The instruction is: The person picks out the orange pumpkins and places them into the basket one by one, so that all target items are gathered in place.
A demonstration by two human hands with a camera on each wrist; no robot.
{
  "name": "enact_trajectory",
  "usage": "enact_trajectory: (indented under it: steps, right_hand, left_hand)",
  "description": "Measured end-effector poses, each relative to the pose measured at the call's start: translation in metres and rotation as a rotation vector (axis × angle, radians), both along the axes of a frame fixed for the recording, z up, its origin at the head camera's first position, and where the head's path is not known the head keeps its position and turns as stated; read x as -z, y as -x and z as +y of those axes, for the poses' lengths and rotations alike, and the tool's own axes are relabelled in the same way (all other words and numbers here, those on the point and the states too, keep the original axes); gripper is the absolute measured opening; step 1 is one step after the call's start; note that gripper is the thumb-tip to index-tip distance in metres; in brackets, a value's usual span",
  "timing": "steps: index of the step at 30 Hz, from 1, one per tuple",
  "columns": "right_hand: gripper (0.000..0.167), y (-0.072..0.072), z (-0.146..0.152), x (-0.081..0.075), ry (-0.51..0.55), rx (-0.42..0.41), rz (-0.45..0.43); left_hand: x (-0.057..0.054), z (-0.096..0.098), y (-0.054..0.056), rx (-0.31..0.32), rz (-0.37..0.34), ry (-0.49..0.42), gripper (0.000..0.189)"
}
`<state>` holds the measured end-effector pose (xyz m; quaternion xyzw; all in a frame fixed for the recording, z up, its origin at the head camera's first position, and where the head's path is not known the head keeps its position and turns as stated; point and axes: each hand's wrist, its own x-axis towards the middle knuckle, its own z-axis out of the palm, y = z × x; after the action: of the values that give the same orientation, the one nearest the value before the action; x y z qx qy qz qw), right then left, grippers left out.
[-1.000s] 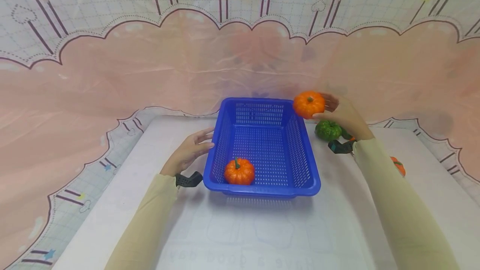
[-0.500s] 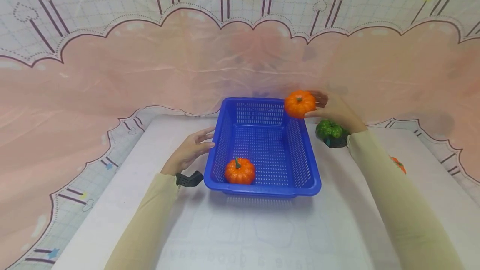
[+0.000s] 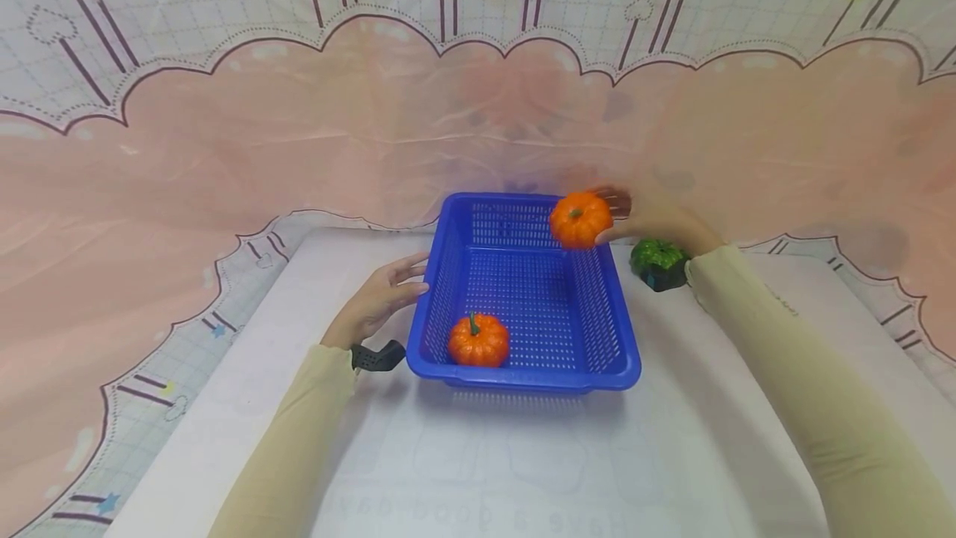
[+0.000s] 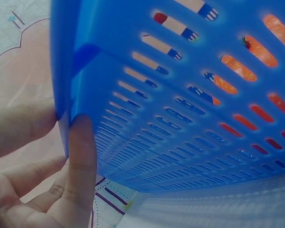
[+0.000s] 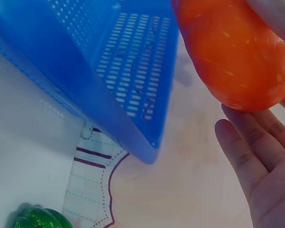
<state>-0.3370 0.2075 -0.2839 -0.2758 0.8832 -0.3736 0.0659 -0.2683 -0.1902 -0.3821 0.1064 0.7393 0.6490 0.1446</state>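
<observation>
My right hand holds a small orange pumpkin over the far right corner of a blue plastic basket. In the right wrist view, the pumpkin sits between the thumb and the fingers, above the basket's rim. At the basket's left side, my left hand pinches the rim; its thumb lies against the rim in the left wrist view, with the fingers on the other side. A second orange pumpkin, stem up, rests inside the basket at the near left corner.
A green pumpkin stands on the white table right of the basket, partly hidden by the right wrist's black camera. Behind the table hangs a pink patterned cloth.
My right hand has carried the orange pumpkin leftward over the basket's far right corner and slightly lower. The right sleeve now covers the orange thing at the right. My left hand stays put.
</observation>
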Motion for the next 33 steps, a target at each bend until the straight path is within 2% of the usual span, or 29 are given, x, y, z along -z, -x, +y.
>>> enact_trajectory:
  steps: [9,19,27,33]
  right_hand:
    - [0.074,-0.002,-0.014,0.0,-0.047,-0.094,-0.05]
    - [0.071,-0.008,-0.031,0.007,-0.179,-0.12,-0.095]
    - [0.069,-0.013,-0.04,0.004,-0.241,-0.204,-0.13]
    - [0.068,-0.014,-0.044,0.001,-0.246,-0.285,-0.194]
  left_hand:
    - [0.001,0.0,0.0,-0.002,-0.002,-0.002,0.065]
    - [0.0,0.0,0.0,-0.004,0.001,0.0,0.065]
    - [0.001,-0.001,0.001,-0.013,-0.003,0.003,0.065]
    - [0.001,-0.001,0.001,-0.007,0.0,-0.008,0.066]
